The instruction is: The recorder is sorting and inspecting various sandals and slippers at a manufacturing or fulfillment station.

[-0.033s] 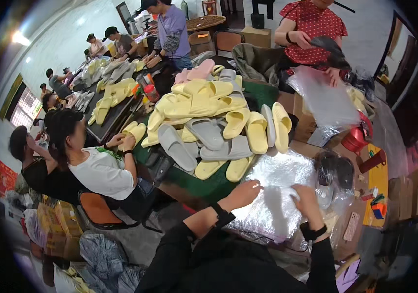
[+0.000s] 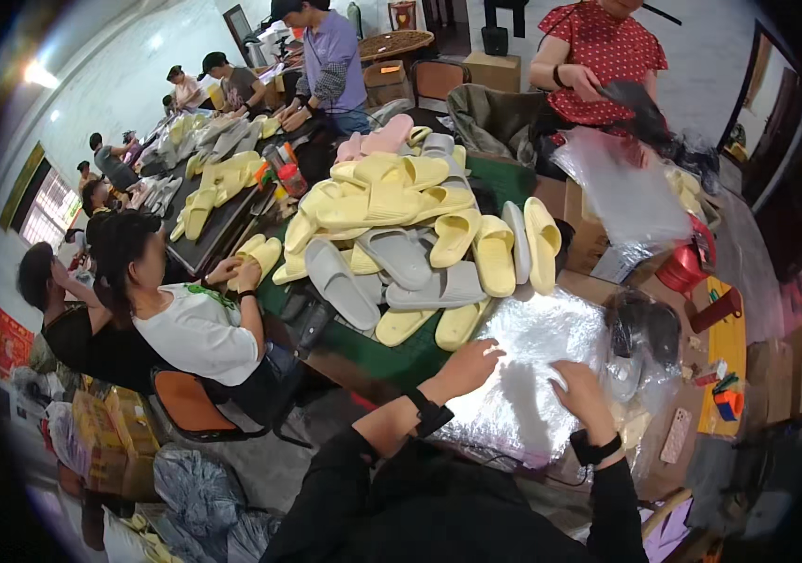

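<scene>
A stack of clear, shiny plastic bags [image 2: 537, 347] lies flat on the table in front of me. Over its left side rests my left hand [image 2: 465, 370], fingers stretched out and slightly bent, holding nothing that I can see. At the right side of the stack is my right hand [image 2: 583, 394], its fingers curved and apart, with nothing visible in it. Just beyond my hands is a heap of yellow slippers [image 2: 495, 255] and grey slippers [image 2: 340, 284], some stacked on others. A few pink slippers [image 2: 387, 136] lie at the back of the heap.
Bagged dark slippers [image 2: 645, 327] and a phone [image 2: 675, 435] lie to my right, near a red tape dispenser [image 2: 684, 267]. At left a seated co-worker [image 2: 196, 328] handles yellow slippers. Across the table, a person in red [image 2: 600, 56] stands behind plastic sheets [image 2: 621, 192].
My right hand has shifted slightly left over the plastic bags, and its fingers are a little more bent. My left hand is almost unmoved.
</scene>
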Action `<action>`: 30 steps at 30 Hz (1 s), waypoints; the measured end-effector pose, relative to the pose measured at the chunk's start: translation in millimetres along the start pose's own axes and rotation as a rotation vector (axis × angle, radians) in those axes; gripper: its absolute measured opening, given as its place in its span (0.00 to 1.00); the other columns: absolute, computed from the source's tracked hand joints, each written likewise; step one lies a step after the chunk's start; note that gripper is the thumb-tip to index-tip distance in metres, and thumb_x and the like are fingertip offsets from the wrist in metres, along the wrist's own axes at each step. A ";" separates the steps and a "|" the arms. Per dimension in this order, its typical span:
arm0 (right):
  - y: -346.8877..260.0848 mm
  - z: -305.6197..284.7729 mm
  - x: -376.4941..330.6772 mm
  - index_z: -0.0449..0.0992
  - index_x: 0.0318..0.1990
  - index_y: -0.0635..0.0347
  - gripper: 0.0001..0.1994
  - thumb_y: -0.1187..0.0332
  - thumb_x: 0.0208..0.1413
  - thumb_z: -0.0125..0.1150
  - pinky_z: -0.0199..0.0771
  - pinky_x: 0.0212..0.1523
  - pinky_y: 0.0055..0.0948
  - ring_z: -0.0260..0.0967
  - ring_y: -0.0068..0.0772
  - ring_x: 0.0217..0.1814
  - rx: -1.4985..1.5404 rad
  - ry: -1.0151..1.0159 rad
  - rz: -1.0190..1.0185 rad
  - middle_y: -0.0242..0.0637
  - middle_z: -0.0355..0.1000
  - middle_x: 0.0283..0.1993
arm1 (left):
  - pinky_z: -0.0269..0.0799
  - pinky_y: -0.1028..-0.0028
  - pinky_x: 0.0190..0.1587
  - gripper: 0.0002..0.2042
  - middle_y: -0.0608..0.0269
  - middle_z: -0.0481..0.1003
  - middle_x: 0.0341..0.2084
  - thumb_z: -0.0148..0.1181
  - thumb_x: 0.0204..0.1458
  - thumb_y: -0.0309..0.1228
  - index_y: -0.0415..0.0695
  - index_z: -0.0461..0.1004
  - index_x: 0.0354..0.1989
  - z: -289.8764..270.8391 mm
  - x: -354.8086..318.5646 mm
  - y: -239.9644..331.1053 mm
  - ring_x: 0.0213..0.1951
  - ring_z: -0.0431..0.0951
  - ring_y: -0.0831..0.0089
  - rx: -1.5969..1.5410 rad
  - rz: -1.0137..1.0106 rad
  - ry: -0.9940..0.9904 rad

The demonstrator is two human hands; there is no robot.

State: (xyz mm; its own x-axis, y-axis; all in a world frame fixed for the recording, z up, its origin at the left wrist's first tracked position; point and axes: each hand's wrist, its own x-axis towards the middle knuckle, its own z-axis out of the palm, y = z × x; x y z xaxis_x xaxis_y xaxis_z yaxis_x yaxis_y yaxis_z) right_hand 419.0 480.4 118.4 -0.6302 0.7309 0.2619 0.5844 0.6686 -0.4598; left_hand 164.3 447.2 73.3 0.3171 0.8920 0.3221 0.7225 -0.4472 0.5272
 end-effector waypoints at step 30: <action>-151.4 125.4 11.4 0.73 0.43 0.59 0.14 0.63 0.51 0.56 0.70 0.38 0.32 0.71 0.42 0.36 0.320 0.035 0.676 0.44 0.73 0.36 | 0.69 0.71 0.48 0.20 0.56 0.69 0.41 0.52 0.44 0.16 0.35 0.61 0.48 -169.5 69.0 -214.8 0.44 0.71 0.64 -1.808 -0.663 0.431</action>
State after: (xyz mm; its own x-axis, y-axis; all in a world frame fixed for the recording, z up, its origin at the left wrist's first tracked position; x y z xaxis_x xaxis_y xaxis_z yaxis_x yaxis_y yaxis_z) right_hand 259.2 370.4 84.6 -0.1662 0.9760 -0.1406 0.6582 0.0037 -0.7529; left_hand -73.2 593.6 115.6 -0.0383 0.9703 -0.2389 -0.8060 0.1113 0.5814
